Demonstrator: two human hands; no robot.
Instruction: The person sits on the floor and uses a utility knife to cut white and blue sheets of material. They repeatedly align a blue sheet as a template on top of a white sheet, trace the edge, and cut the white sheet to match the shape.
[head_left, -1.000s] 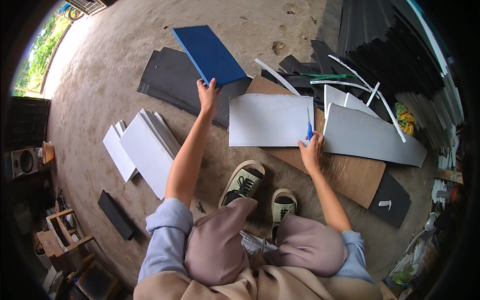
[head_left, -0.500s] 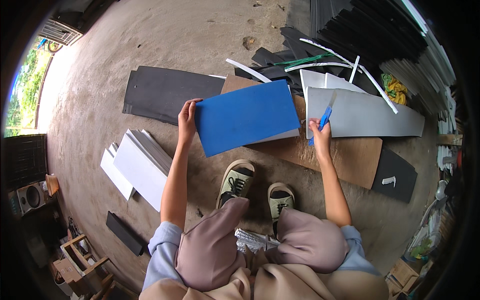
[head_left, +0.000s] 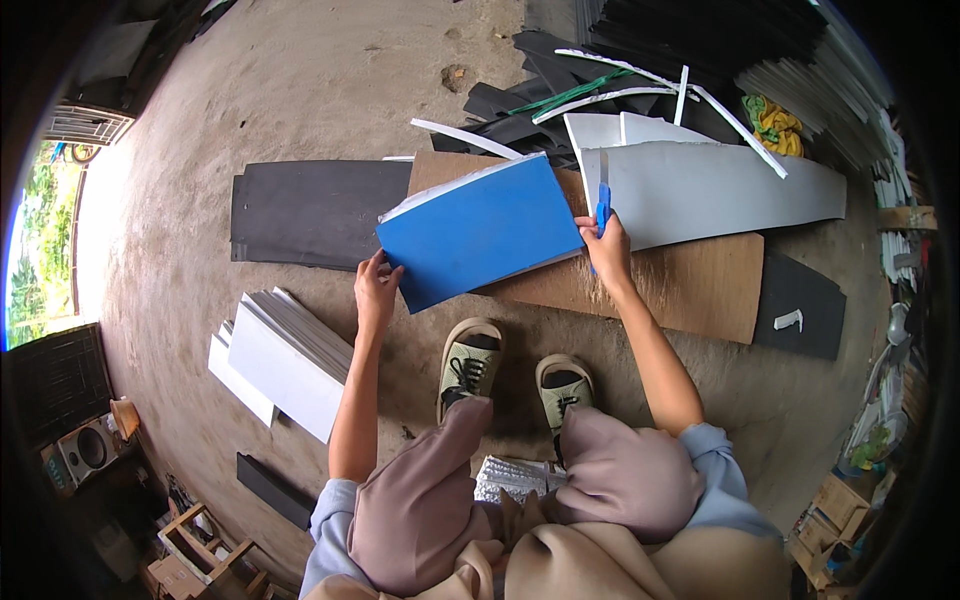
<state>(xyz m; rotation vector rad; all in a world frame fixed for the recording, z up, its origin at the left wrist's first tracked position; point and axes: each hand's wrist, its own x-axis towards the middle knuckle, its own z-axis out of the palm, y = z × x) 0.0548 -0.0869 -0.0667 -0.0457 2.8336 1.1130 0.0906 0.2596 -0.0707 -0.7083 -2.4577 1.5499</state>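
Concrete floor [head_left: 180,250] lies beside the near-left corner of the blue sheet [head_left: 480,232], which juts past the brown board [head_left: 690,295]. Since half a second ago, the right hand [head_left: 608,248], closed round a blue knife [head_left: 604,210], has reached the sheet's right edge. The left hand [head_left: 378,287], fingers bent, touches the left edge; its grip I cannot tell. Plain and rectangular, the sheet mostly covers a white one.

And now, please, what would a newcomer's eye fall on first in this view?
Probably the bright blue sheet at the centre, over part of a brown board, with the left hand at its lower left corner. Next comes the blue-handled knife in the right hand, blade pointing away from the person. A stack of white sheets also stands out at lower left.
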